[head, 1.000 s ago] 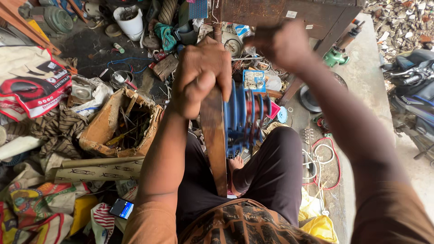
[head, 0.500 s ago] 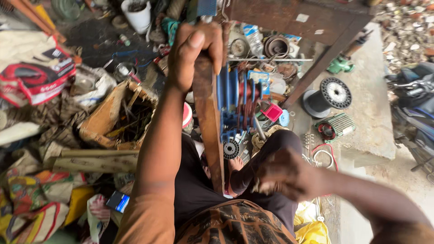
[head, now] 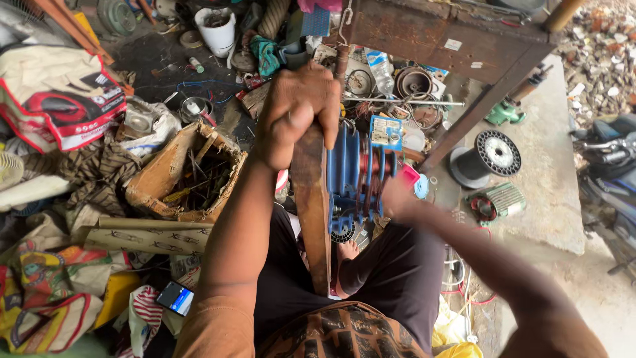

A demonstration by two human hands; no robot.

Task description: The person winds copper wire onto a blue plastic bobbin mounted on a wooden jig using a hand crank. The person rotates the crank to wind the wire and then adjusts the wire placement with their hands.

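My left hand (head: 296,113) grips the top end of a long brown wooden plank (head: 314,212) that stands nearly upright between my knees. Right beside the plank sits a blue finned electric motor (head: 354,176) with a small terminal box on top. My right hand (head: 396,199) is blurred with motion, low beside the motor's right side; whether it holds anything cannot be seen. My bare foot (head: 346,250) shows below the motor.
A torn cardboard box (head: 182,174) of rusty tools lies to the left. A white bucket (head: 217,30) stands at the back. A black wire spool (head: 493,152) and a green-edged coil (head: 500,200) rest on the concrete slab at right. A phone (head: 175,297) lies lower left. Scrap and bags lie all around.
My right hand swung down from high above the motor to my lap, then forward to the motor's right side. My left hand stayed gripped on the plank's top.
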